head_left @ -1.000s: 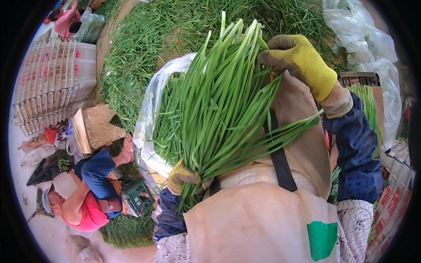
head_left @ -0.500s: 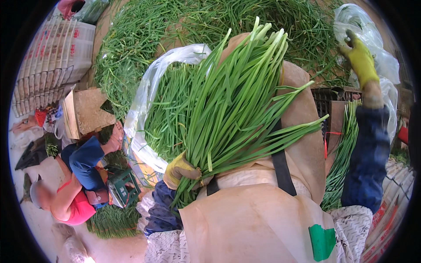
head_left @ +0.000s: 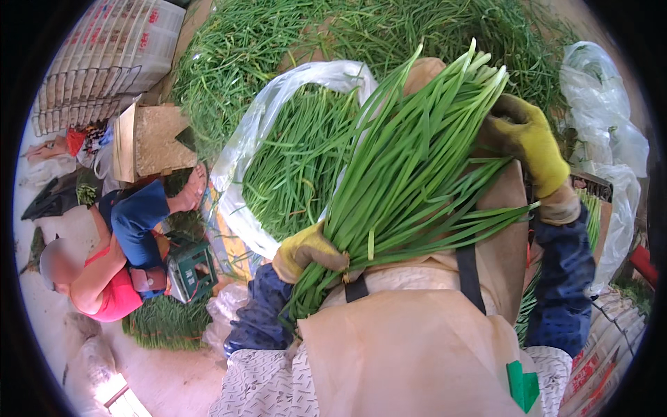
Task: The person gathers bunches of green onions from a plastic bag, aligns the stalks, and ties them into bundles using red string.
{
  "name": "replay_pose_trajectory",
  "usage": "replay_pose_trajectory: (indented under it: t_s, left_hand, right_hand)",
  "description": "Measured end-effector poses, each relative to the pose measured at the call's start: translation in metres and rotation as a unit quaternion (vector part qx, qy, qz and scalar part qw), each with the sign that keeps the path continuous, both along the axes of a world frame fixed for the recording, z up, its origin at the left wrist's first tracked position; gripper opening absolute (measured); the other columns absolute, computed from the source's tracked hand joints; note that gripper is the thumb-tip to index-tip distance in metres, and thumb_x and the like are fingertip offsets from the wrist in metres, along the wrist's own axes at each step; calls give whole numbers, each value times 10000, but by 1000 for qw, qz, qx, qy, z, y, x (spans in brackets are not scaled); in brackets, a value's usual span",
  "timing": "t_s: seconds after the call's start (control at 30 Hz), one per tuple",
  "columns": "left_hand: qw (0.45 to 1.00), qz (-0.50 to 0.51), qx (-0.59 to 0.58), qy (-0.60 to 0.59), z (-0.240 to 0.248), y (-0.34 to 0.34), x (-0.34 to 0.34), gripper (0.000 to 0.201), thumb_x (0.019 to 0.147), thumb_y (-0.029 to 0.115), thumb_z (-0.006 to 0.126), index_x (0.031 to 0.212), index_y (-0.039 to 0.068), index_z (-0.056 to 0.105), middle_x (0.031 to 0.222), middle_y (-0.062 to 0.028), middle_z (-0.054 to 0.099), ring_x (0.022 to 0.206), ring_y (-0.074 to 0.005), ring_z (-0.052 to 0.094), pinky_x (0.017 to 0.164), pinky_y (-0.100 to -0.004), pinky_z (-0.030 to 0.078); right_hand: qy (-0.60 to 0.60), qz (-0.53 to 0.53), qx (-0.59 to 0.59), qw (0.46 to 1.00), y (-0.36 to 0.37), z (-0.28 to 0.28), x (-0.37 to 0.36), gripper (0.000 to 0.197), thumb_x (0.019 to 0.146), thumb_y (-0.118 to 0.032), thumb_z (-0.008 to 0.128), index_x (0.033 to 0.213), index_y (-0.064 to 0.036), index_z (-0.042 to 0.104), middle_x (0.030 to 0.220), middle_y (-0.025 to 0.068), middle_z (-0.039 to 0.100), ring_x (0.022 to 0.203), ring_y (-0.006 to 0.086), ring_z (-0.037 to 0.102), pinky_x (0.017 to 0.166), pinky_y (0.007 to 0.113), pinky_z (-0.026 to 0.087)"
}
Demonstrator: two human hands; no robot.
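Note:
A big bunch of garlic chives (head_left: 417,167) lies slantwise across my lap, pale stem ends up and to the right. My left hand (head_left: 313,251), in a dirty yellow glove, is closed round its leafy lower end. Loose stalks fan out to the right. My right hand (head_left: 531,142), also gloved, is at the right edge of the stem ends. Its fingers bend toward the bunch, but they are smeared and partly hidden, so their grip is unclear. Left of the bunch, a clear plastic bag (head_left: 233,163) lies around more chives (head_left: 299,163).
Loose greens (head_left: 243,62) cover the ground ahead. At left, a person in a pink top (head_left: 118,295) sits near a green crate (head_left: 191,272) and a cardboard box (head_left: 163,139). Stacked white crates (head_left: 104,62) stand far left. More plastic bags (head_left: 601,104) lie at right.
My right hand has come down and left from the plastic at the far right to the stem ends. My left hand still grips the bunch. The whole view has shifted a little.

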State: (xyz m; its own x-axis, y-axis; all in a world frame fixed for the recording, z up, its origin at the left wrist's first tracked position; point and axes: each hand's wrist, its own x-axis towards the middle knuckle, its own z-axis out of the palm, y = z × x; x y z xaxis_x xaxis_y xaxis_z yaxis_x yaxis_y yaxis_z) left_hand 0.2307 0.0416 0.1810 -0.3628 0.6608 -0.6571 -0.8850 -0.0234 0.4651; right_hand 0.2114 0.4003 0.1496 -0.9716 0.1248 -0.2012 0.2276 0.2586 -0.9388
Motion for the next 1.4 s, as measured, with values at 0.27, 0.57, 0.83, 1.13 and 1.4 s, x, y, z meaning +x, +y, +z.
replay_pose_trajectory:
  t_s: [0.27, 0.57, 0.83, 1.13, 1.4]
  left_hand:
    - [968, -128, -160, 147, -9, -25, 11, 555, 629, 25, 744, 1148, 29, 546, 979, -23, 617, 811, -96, 537, 697, -267, 474]
    - [992, -76, -93, 33, 16, 4, -2, 562, 641, 105, 765, 1156, 18, 558, 960, -38, 640, 815, -108, 561, 734, -251, 474]
    - [983, -152, -67, 82, -2, -7, 1, 693, 662, 30, 736, 1292, 0, 449, 1073, -42, 605, 922, -119, 552, 839, -271, 446]
    - [983, -94, -113, 113, 2, -8, -1, 723, 628, 6, 748, 1287, -5, 451, 1081, -55, 611, 960, -107, 551, 854, -267, 462]
    - [972, -192, -87, 99, 7, -14, 2, 866, 558, -15, 742, 1342, -10, 374, 1179, -53, 572, 1031, -115, 528, 894, -260, 429]
  right_hand:
    - [12, -129, -377, 917, 19, 14, 16, 163, 878, -201, 580, 816, -56, 541, 636, -29, 465, 574, 100, 452, 666, 284, 425]
    - [235, -66, 135, 960, 2, 33, 0, 297, 812, -75, 657, 1104, -41, 611, 1143, 95, 601, 1094, 207, 550, 950, 324, 421]
    - [170, 117, 381, 901, 0, 38, -12, 292, 765, -268, 657, 977, -68, 646, 883, 139, 620, 874, 337, 583, 795, 402, 448]
    - [141, 96, 236, 957, -16, 39, 11, 450, 769, -250, 690, 1160, -54, 586, 918, 194, 650, 841, 328, 641, 729, 377, 494]
    - [72, 105, 281, 951, -30, 57, 21, 379, 790, -240, 645, 1125, -68, 600, 869, 204, 640, 826, 344, 628, 709, 393, 498]
